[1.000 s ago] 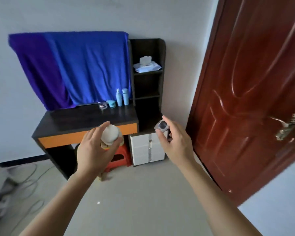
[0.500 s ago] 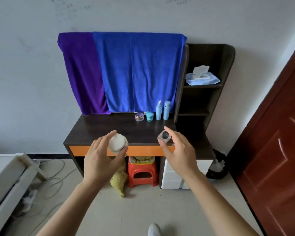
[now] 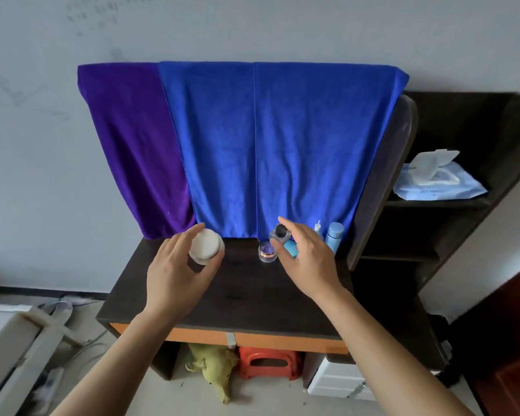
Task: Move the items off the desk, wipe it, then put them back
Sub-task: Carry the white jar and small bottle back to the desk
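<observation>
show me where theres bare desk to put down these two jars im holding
Bare: the whole front half of the desk, from its orange edge up to the left hand and right hand, and the back left corner under the purple towel. Crowded: back right, where a clear jar, a teal jar and two blue bottles cluster beside the shelf unit.

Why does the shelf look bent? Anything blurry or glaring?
Head view: the wide-angle lens bows the shelf unit at the edge; light soft, shadows faint, no strong glare on the desk; the white jar in the left hand and the clear jar in the right hand look slightly soft.
</observation>
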Demonstrator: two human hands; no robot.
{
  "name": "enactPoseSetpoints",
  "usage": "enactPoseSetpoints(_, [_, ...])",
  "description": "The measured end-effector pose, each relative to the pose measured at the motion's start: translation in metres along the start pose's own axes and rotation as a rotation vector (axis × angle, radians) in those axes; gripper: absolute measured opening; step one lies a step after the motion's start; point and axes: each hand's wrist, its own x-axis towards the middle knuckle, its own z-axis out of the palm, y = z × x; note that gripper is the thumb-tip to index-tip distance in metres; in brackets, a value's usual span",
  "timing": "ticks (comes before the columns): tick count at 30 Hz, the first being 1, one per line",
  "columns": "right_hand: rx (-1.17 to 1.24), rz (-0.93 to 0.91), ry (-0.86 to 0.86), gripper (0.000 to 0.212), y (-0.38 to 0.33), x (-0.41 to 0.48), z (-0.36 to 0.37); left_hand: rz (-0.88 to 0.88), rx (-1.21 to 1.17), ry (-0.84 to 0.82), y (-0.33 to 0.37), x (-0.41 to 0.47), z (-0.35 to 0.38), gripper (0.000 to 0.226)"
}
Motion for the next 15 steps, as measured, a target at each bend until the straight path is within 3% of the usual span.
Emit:
enactPoseSetpoints(6, [-0.010,0.078,-0.124,0.044,0.018,0.051,0.088,-0.026,0.030,-0.099,-0.092,0.062,0.053,0.055])
enactPoseSetpoints(15, [-0.077,0.419,-0.242,0.033,0.074,0.071,0.209,-0.120,-0.001,-0.430,-0.213,0.102,0.156,0.054])
